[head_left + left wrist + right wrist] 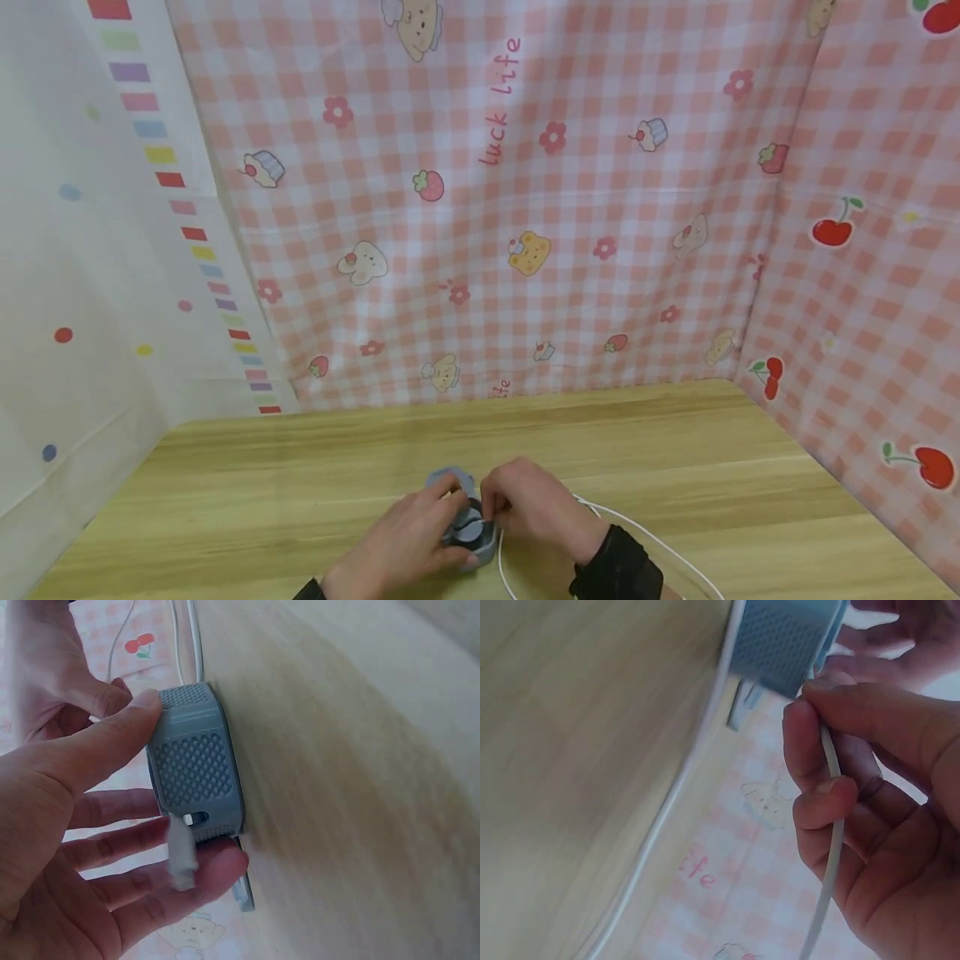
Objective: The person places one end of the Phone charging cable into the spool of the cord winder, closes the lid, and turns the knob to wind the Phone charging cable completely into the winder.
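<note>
A blue-grey cable storage box (486, 553) with textured sides stands on the table, its lid (447, 477) swung back. Inside shows a round, lighter spool (470, 530). My left hand (408, 529) grips the box, thumb on the near side and fingers on the far side. Close by its fingers, a white cable end (181, 859), blurred, hangs beside a slot in the box wall. My right hand (536, 504) pinches a white cable (830, 877) between thumb and forefinger at the box's right edge; another finger curls over it.
More white cable (645, 533) loops over the wooden table (300, 500) to the right of the box and toward the front. A pink checked cloth (480, 317) hangs behind, with cloth walls on both sides.
</note>
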{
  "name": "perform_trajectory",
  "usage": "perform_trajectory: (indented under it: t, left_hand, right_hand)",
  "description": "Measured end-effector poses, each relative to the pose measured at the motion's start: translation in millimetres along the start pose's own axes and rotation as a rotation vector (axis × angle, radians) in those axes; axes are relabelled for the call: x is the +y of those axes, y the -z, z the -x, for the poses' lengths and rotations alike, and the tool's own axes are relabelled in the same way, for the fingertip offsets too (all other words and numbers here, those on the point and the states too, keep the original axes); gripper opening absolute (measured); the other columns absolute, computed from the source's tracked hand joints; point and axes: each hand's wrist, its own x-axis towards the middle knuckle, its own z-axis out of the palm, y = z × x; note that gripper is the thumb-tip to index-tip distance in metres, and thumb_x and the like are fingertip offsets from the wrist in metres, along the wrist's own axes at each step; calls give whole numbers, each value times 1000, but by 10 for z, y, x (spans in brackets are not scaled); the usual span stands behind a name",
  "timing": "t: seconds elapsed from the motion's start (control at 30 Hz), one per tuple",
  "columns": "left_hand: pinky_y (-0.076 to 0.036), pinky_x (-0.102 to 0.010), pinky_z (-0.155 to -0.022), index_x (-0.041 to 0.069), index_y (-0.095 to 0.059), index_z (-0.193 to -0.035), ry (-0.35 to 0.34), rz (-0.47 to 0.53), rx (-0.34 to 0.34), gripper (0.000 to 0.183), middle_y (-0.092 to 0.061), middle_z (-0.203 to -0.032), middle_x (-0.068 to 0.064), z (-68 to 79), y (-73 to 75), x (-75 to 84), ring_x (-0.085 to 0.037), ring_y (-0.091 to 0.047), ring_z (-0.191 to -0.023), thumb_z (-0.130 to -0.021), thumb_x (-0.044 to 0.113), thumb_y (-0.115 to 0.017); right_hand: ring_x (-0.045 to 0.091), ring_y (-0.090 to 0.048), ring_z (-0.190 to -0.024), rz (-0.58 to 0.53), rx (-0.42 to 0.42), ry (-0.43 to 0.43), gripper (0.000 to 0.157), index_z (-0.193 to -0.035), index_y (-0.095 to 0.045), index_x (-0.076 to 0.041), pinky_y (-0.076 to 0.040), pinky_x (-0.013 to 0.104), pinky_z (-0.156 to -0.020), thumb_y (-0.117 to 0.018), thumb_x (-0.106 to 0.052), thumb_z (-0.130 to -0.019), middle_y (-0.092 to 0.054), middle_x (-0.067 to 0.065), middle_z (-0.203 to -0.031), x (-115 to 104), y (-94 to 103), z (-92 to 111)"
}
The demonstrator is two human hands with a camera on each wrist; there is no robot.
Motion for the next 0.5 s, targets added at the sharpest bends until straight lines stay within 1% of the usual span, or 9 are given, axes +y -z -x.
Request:
perform_trajectory:
  t: [0.1,0.23,0.33,0.5]
  left_hand:
    - [-45,-19,-57,12,-60,-98,4,15,-18,41,-48,-94,5,3,17,-8,-4,-47,-70,-75,42,-73]
    - [-44,-18,-57,11,-60,-97,-6,36,-25,40,-48,-92,5,2,24,-15,-4,-47,-69,-75,40,-75]
    - [-45,-18,-59,11,-60,-98,-4,36,-27,40,-49,-93,6,2,28,-14,-3,-47,-72,-74,39,-75]
    - [-49,-21,-64,10,-61,-100,24,66,-55,40,-50,-97,6,5,40,-14,-3,-50,-77,-74,37,-76]
  right_hand:
    - [-1,-52,-58,-35,-20,-39,24,-66,-66,-13,-45,13,-52,-70,11,-65,-64,-5,-64,68,3,9]
    - [-2,-50,-56,-33,-54,-61,22,-65,-67,-12,-44,13,-51,-70,9,-65,-63,-6,-62,135,-3,22]
    - [-2,-50,-55,-30,-57,-77,22,-62,-68,-12,-44,13,-50,-70,9,-64,-63,-6,-60,169,2,40]
    - [-3,-51,-54,-81,-70,-118,22,-61,-69,-12,-45,13,-49,-71,10,-64,-64,-6,-59,211,16,67]
